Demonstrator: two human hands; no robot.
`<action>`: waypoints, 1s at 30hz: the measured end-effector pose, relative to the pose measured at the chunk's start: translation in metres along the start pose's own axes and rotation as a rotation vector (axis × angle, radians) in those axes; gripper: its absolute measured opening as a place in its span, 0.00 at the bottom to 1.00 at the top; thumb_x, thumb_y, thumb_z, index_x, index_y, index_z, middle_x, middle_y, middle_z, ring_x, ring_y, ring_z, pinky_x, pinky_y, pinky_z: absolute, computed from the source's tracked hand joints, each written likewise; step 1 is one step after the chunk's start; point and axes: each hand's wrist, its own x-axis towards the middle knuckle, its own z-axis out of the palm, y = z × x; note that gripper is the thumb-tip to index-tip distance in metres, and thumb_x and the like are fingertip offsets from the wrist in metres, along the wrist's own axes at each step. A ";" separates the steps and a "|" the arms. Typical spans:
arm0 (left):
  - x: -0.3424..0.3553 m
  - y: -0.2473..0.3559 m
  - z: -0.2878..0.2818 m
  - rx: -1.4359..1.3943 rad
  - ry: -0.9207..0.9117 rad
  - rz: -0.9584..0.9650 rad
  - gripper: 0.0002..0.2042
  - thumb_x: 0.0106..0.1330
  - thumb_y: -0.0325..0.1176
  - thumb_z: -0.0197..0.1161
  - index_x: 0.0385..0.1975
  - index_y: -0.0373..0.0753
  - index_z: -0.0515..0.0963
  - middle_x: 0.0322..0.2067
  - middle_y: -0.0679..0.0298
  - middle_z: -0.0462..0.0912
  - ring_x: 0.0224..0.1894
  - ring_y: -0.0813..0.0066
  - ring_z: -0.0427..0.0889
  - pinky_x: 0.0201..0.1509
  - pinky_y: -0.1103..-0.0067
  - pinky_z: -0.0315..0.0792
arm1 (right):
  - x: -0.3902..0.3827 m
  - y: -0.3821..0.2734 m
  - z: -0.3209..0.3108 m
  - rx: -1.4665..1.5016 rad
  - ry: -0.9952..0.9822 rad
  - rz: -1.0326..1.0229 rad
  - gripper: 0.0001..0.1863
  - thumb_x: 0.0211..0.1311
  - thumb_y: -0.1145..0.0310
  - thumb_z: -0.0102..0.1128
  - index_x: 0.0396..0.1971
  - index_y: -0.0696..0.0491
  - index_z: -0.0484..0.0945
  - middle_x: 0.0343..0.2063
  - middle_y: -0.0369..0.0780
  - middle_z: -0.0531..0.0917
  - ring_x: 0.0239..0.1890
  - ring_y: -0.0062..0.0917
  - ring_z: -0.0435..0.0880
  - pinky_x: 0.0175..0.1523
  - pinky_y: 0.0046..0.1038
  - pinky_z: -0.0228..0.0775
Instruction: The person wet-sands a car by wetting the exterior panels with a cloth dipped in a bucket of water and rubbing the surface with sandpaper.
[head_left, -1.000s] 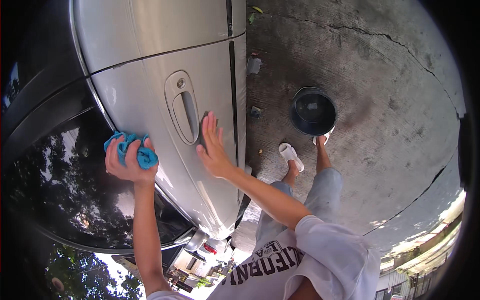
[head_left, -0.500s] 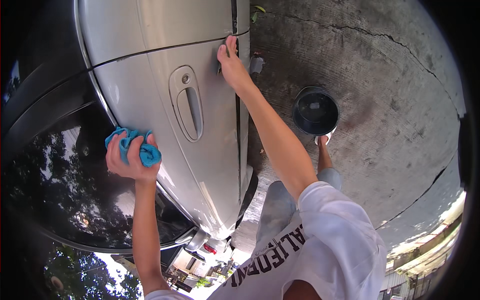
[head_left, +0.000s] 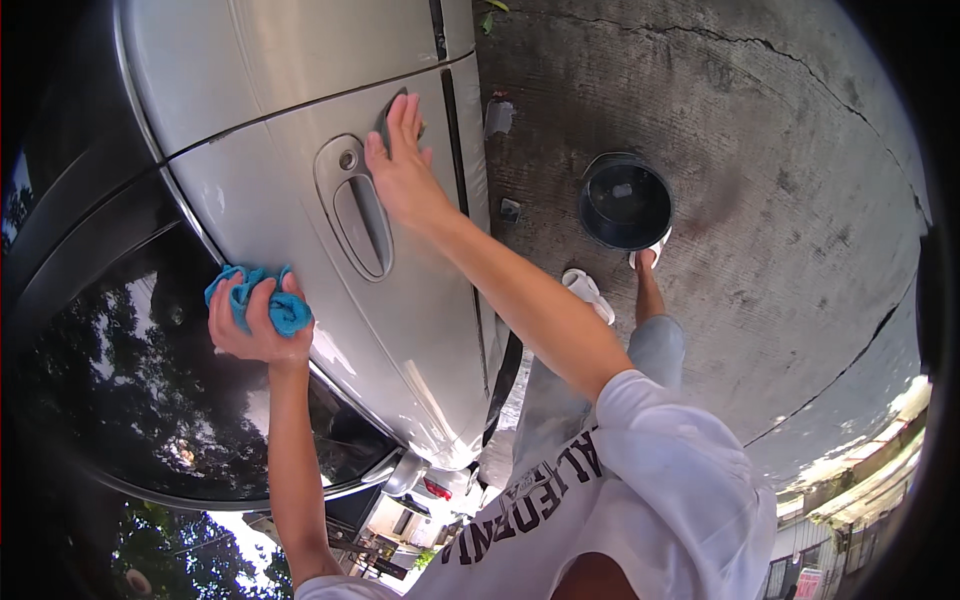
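Observation:
A silver car door (head_left: 290, 210) with a recessed door handle (head_left: 365, 228) fills the left half of the head view. My left hand (head_left: 255, 325) is closed around a crumpled blue cloth (head_left: 288, 312), at the chrome strip where the door panel meets the dark window (head_left: 110, 390). My right hand (head_left: 405, 180) reaches across to the panel just right of the handle's keyhole, its fingers stretched out over the paint. A dark shape shows beside and under those fingers; whether it is a thin pad or the hand's reflection is unclear.
A dark bucket (head_left: 626, 202) stands on the cracked concrete floor (head_left: 770, 260), close by my foot in a white slipper (head_left: 590, 295). Small bits of litter (head_left: 500, 117) lie beside the car. The side mirror (head_left: 405, 478) juts out near the bottom.
My right hand has moved left and slightly down, from the door's outer edge toward the handle. My left hand stays by the window strip with the blue cloth. The view has shifted slightly.

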 end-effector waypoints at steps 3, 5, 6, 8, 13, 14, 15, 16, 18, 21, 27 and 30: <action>0.008 0.010 0.008 -0.040 0.031 -0.009 0.10 0.59 0.40 0.71 0.34 0.45 0.79 0.43 0.59 0.81 0.49 0.55 0.78 0.54 0.65 0.71 | 0.053 0.011 -0.043 0.087 0.129 -0.045 0.40 0.76 0.47 0.34 0.74 0.54 0.32 0.75 0.48 0.32 0.77 0.41 0.28 0.75 0.51 0.24; 0.004 0.011 0.005 -0.032 0.001 -0.002 0.10 0.59 0.39 0.71 0.34 0.44 0.78 0.43 0.59 0.81 0.49 0.55 0.78 0.53 0.65 0.71 | 0.018 0.045 -0.023 0.019 0.124 -0.133 0.40 0.76 0.48 0.35 0.74 0.54 0.33 0.75 0.48 0.32 0.77 0.42 0.28 0.75 0.51 0.23; 0.004 0.009 0.005 -0.019 -0.015 0.011 0.11 0.60 0.39 0.71 0.35 0.43 0.78 0.44 0.58 0.81 0.48 0.55 0.79 0.53 0.64 0.70 | -0.008 0.067 -0.006 -0.046 0.122 -0.236 0.40 0.75 0.49 0.36 0.74 0.54 0.33 0.75 0.48 0.32 0.77 0.43 0.29 0.75 0.51 0.23; -0.001 0.002 -0.002 0.001 -0.024 0.020 0.11 0.60 0.39 0.71 0.35 0.43 0.78 0.43 0.58 0.81 0.48 0.55 0.79 0.53 0.64 0.70 | -0.103 0.127 0.039 -0.165 -0.012 -0.297 0.39 0.75 0.55 0.39 0.75 0.53 0.34 0.75 0.48 0.32 0.77 0.43 0.30 0.74 0.53 0.21; -0.006 0.002 0.012 0.010 -0.025 0.013 0.11 0.61 0.41 0.69 0.35 0.45 0.77 0.44 0.57 0.79 0.49 0.55 0.77 0.54 0.64 0.71 | -0.019 0.102 -0.015 -0.234 0.061 -0.384 0.38 0.75 0.50 0.37 0.75 0.48 0.36 0.76 0.43 0.35 0.78 0.39 0.30 0.74 0.49 0.17; -0.004 0.000 0.018 -0.042 0.013 0.005 0.11 0.62 0.41 0.69 0.36 0.44 0.77 0.44 0.57 0.78 0.51 0.55 0.76 0.54 0.64 0.71 | 0.009 0.088 -0.033 -0.252 0.080 -0.420 0.38 0.75 0.48 0.37 0.75 0.48 0.36 0.76 0.43 0.36 0.78 0.39 0.31 0.74 0.49 0.17; -0.002 -0.001 0.015 -0.032 -0.004 0.010 0.11 0.61 0.41 0.69 0.36 0.44 0.77 0.45 0.57 0.78 0.51 0.55 0.76 0.55 0.64 0.70 | 0.010 0.090 -0.034 -0.249 0.062 -0.409 0.38 0.75 0.48 0.37 0.75 0.48 0.36 0.76 0.43 0.36 0.78 0.39 0.31 0.74 0.49 0.17; -0.002 -0.002 0.012 -0.022 -0.018 0.015 0.11 0.61 0.41 0.70 0.36 0.44 0.77 0.45 0.57 0.78 0.52 0.55 0.75 0.55 0.64 0.70 | 0.009 0.092 -0.035 -0.178 0.058 -0.400 0.38 0.75 0.48 0.38 0.75 0.48 0.36 0.76 0.43 0.35 0.78 0.39 0.30 0.74 0.50 0.17; -0.010 0.005 0.014 -0.025 -0.035 -0.004 0.12 0.60 0.41 0.70 0.36 0.44 0.77 0.45 0.58 0.78 0.52 0.55 0.75 0.55 0.63 0.70 | -0.012 0.106 -0.021 -0.141 0.090 -0.391 0.37 0.75 0.52 0.38 0.75 0.49 0.36 0.76 0.44 0.35 0.77 0.40 0.30 0.74 0.51 0.17; -0.012 -0.005 0.012 -0.017 -0.036 -0.002 0.12 0.60 0.41 0.71 0.37 0.45 0.77 0.45 0.58 0.78 0.53 0.55 0.75 0.55 0.64 0.70 | -0.093 0.164 0.027 -0.201 0.046 -0.355 0.36 0.75 0.56 0.36 0.75 0.51 0.35 0.76 0.45 0.34 0.77 0.41 0.30 0.74 0.52 0.17; -0.005 -0.003 0.014 -0.036 -0.002 -0.004 0.12 0.59 0.41 0.71 0.38 0.46 0.78 0.46 0.60 0.79 0.53 0.57 0.76 0.56 0.65 0.70 | 0.032 0.086 -0.048 -0.268 0.046 -0.362 0.36 0.77 0.54 0.33 0.75 0.52 0.33 0.76 0.46 0.33 0.77 0.40 0.29 0.74 0.51 0.17; -0.010 0.000 0.017 -0.048 -0.013 -0.018 0.12 0.60 0.41 0.71 0.38 0.46 0.78 0.46 0.60 0.79 0.53 0.57 0.76 0.56 0.65 0.70 | -0.010 0.109 -0.024 -0.245 0.048 -0.370 0.37 0.76 0.52 0.34 0.75 0.52 0.34 0.76 0.46 0.33 0.77 0.40 0.28 0.74 0.53 0.18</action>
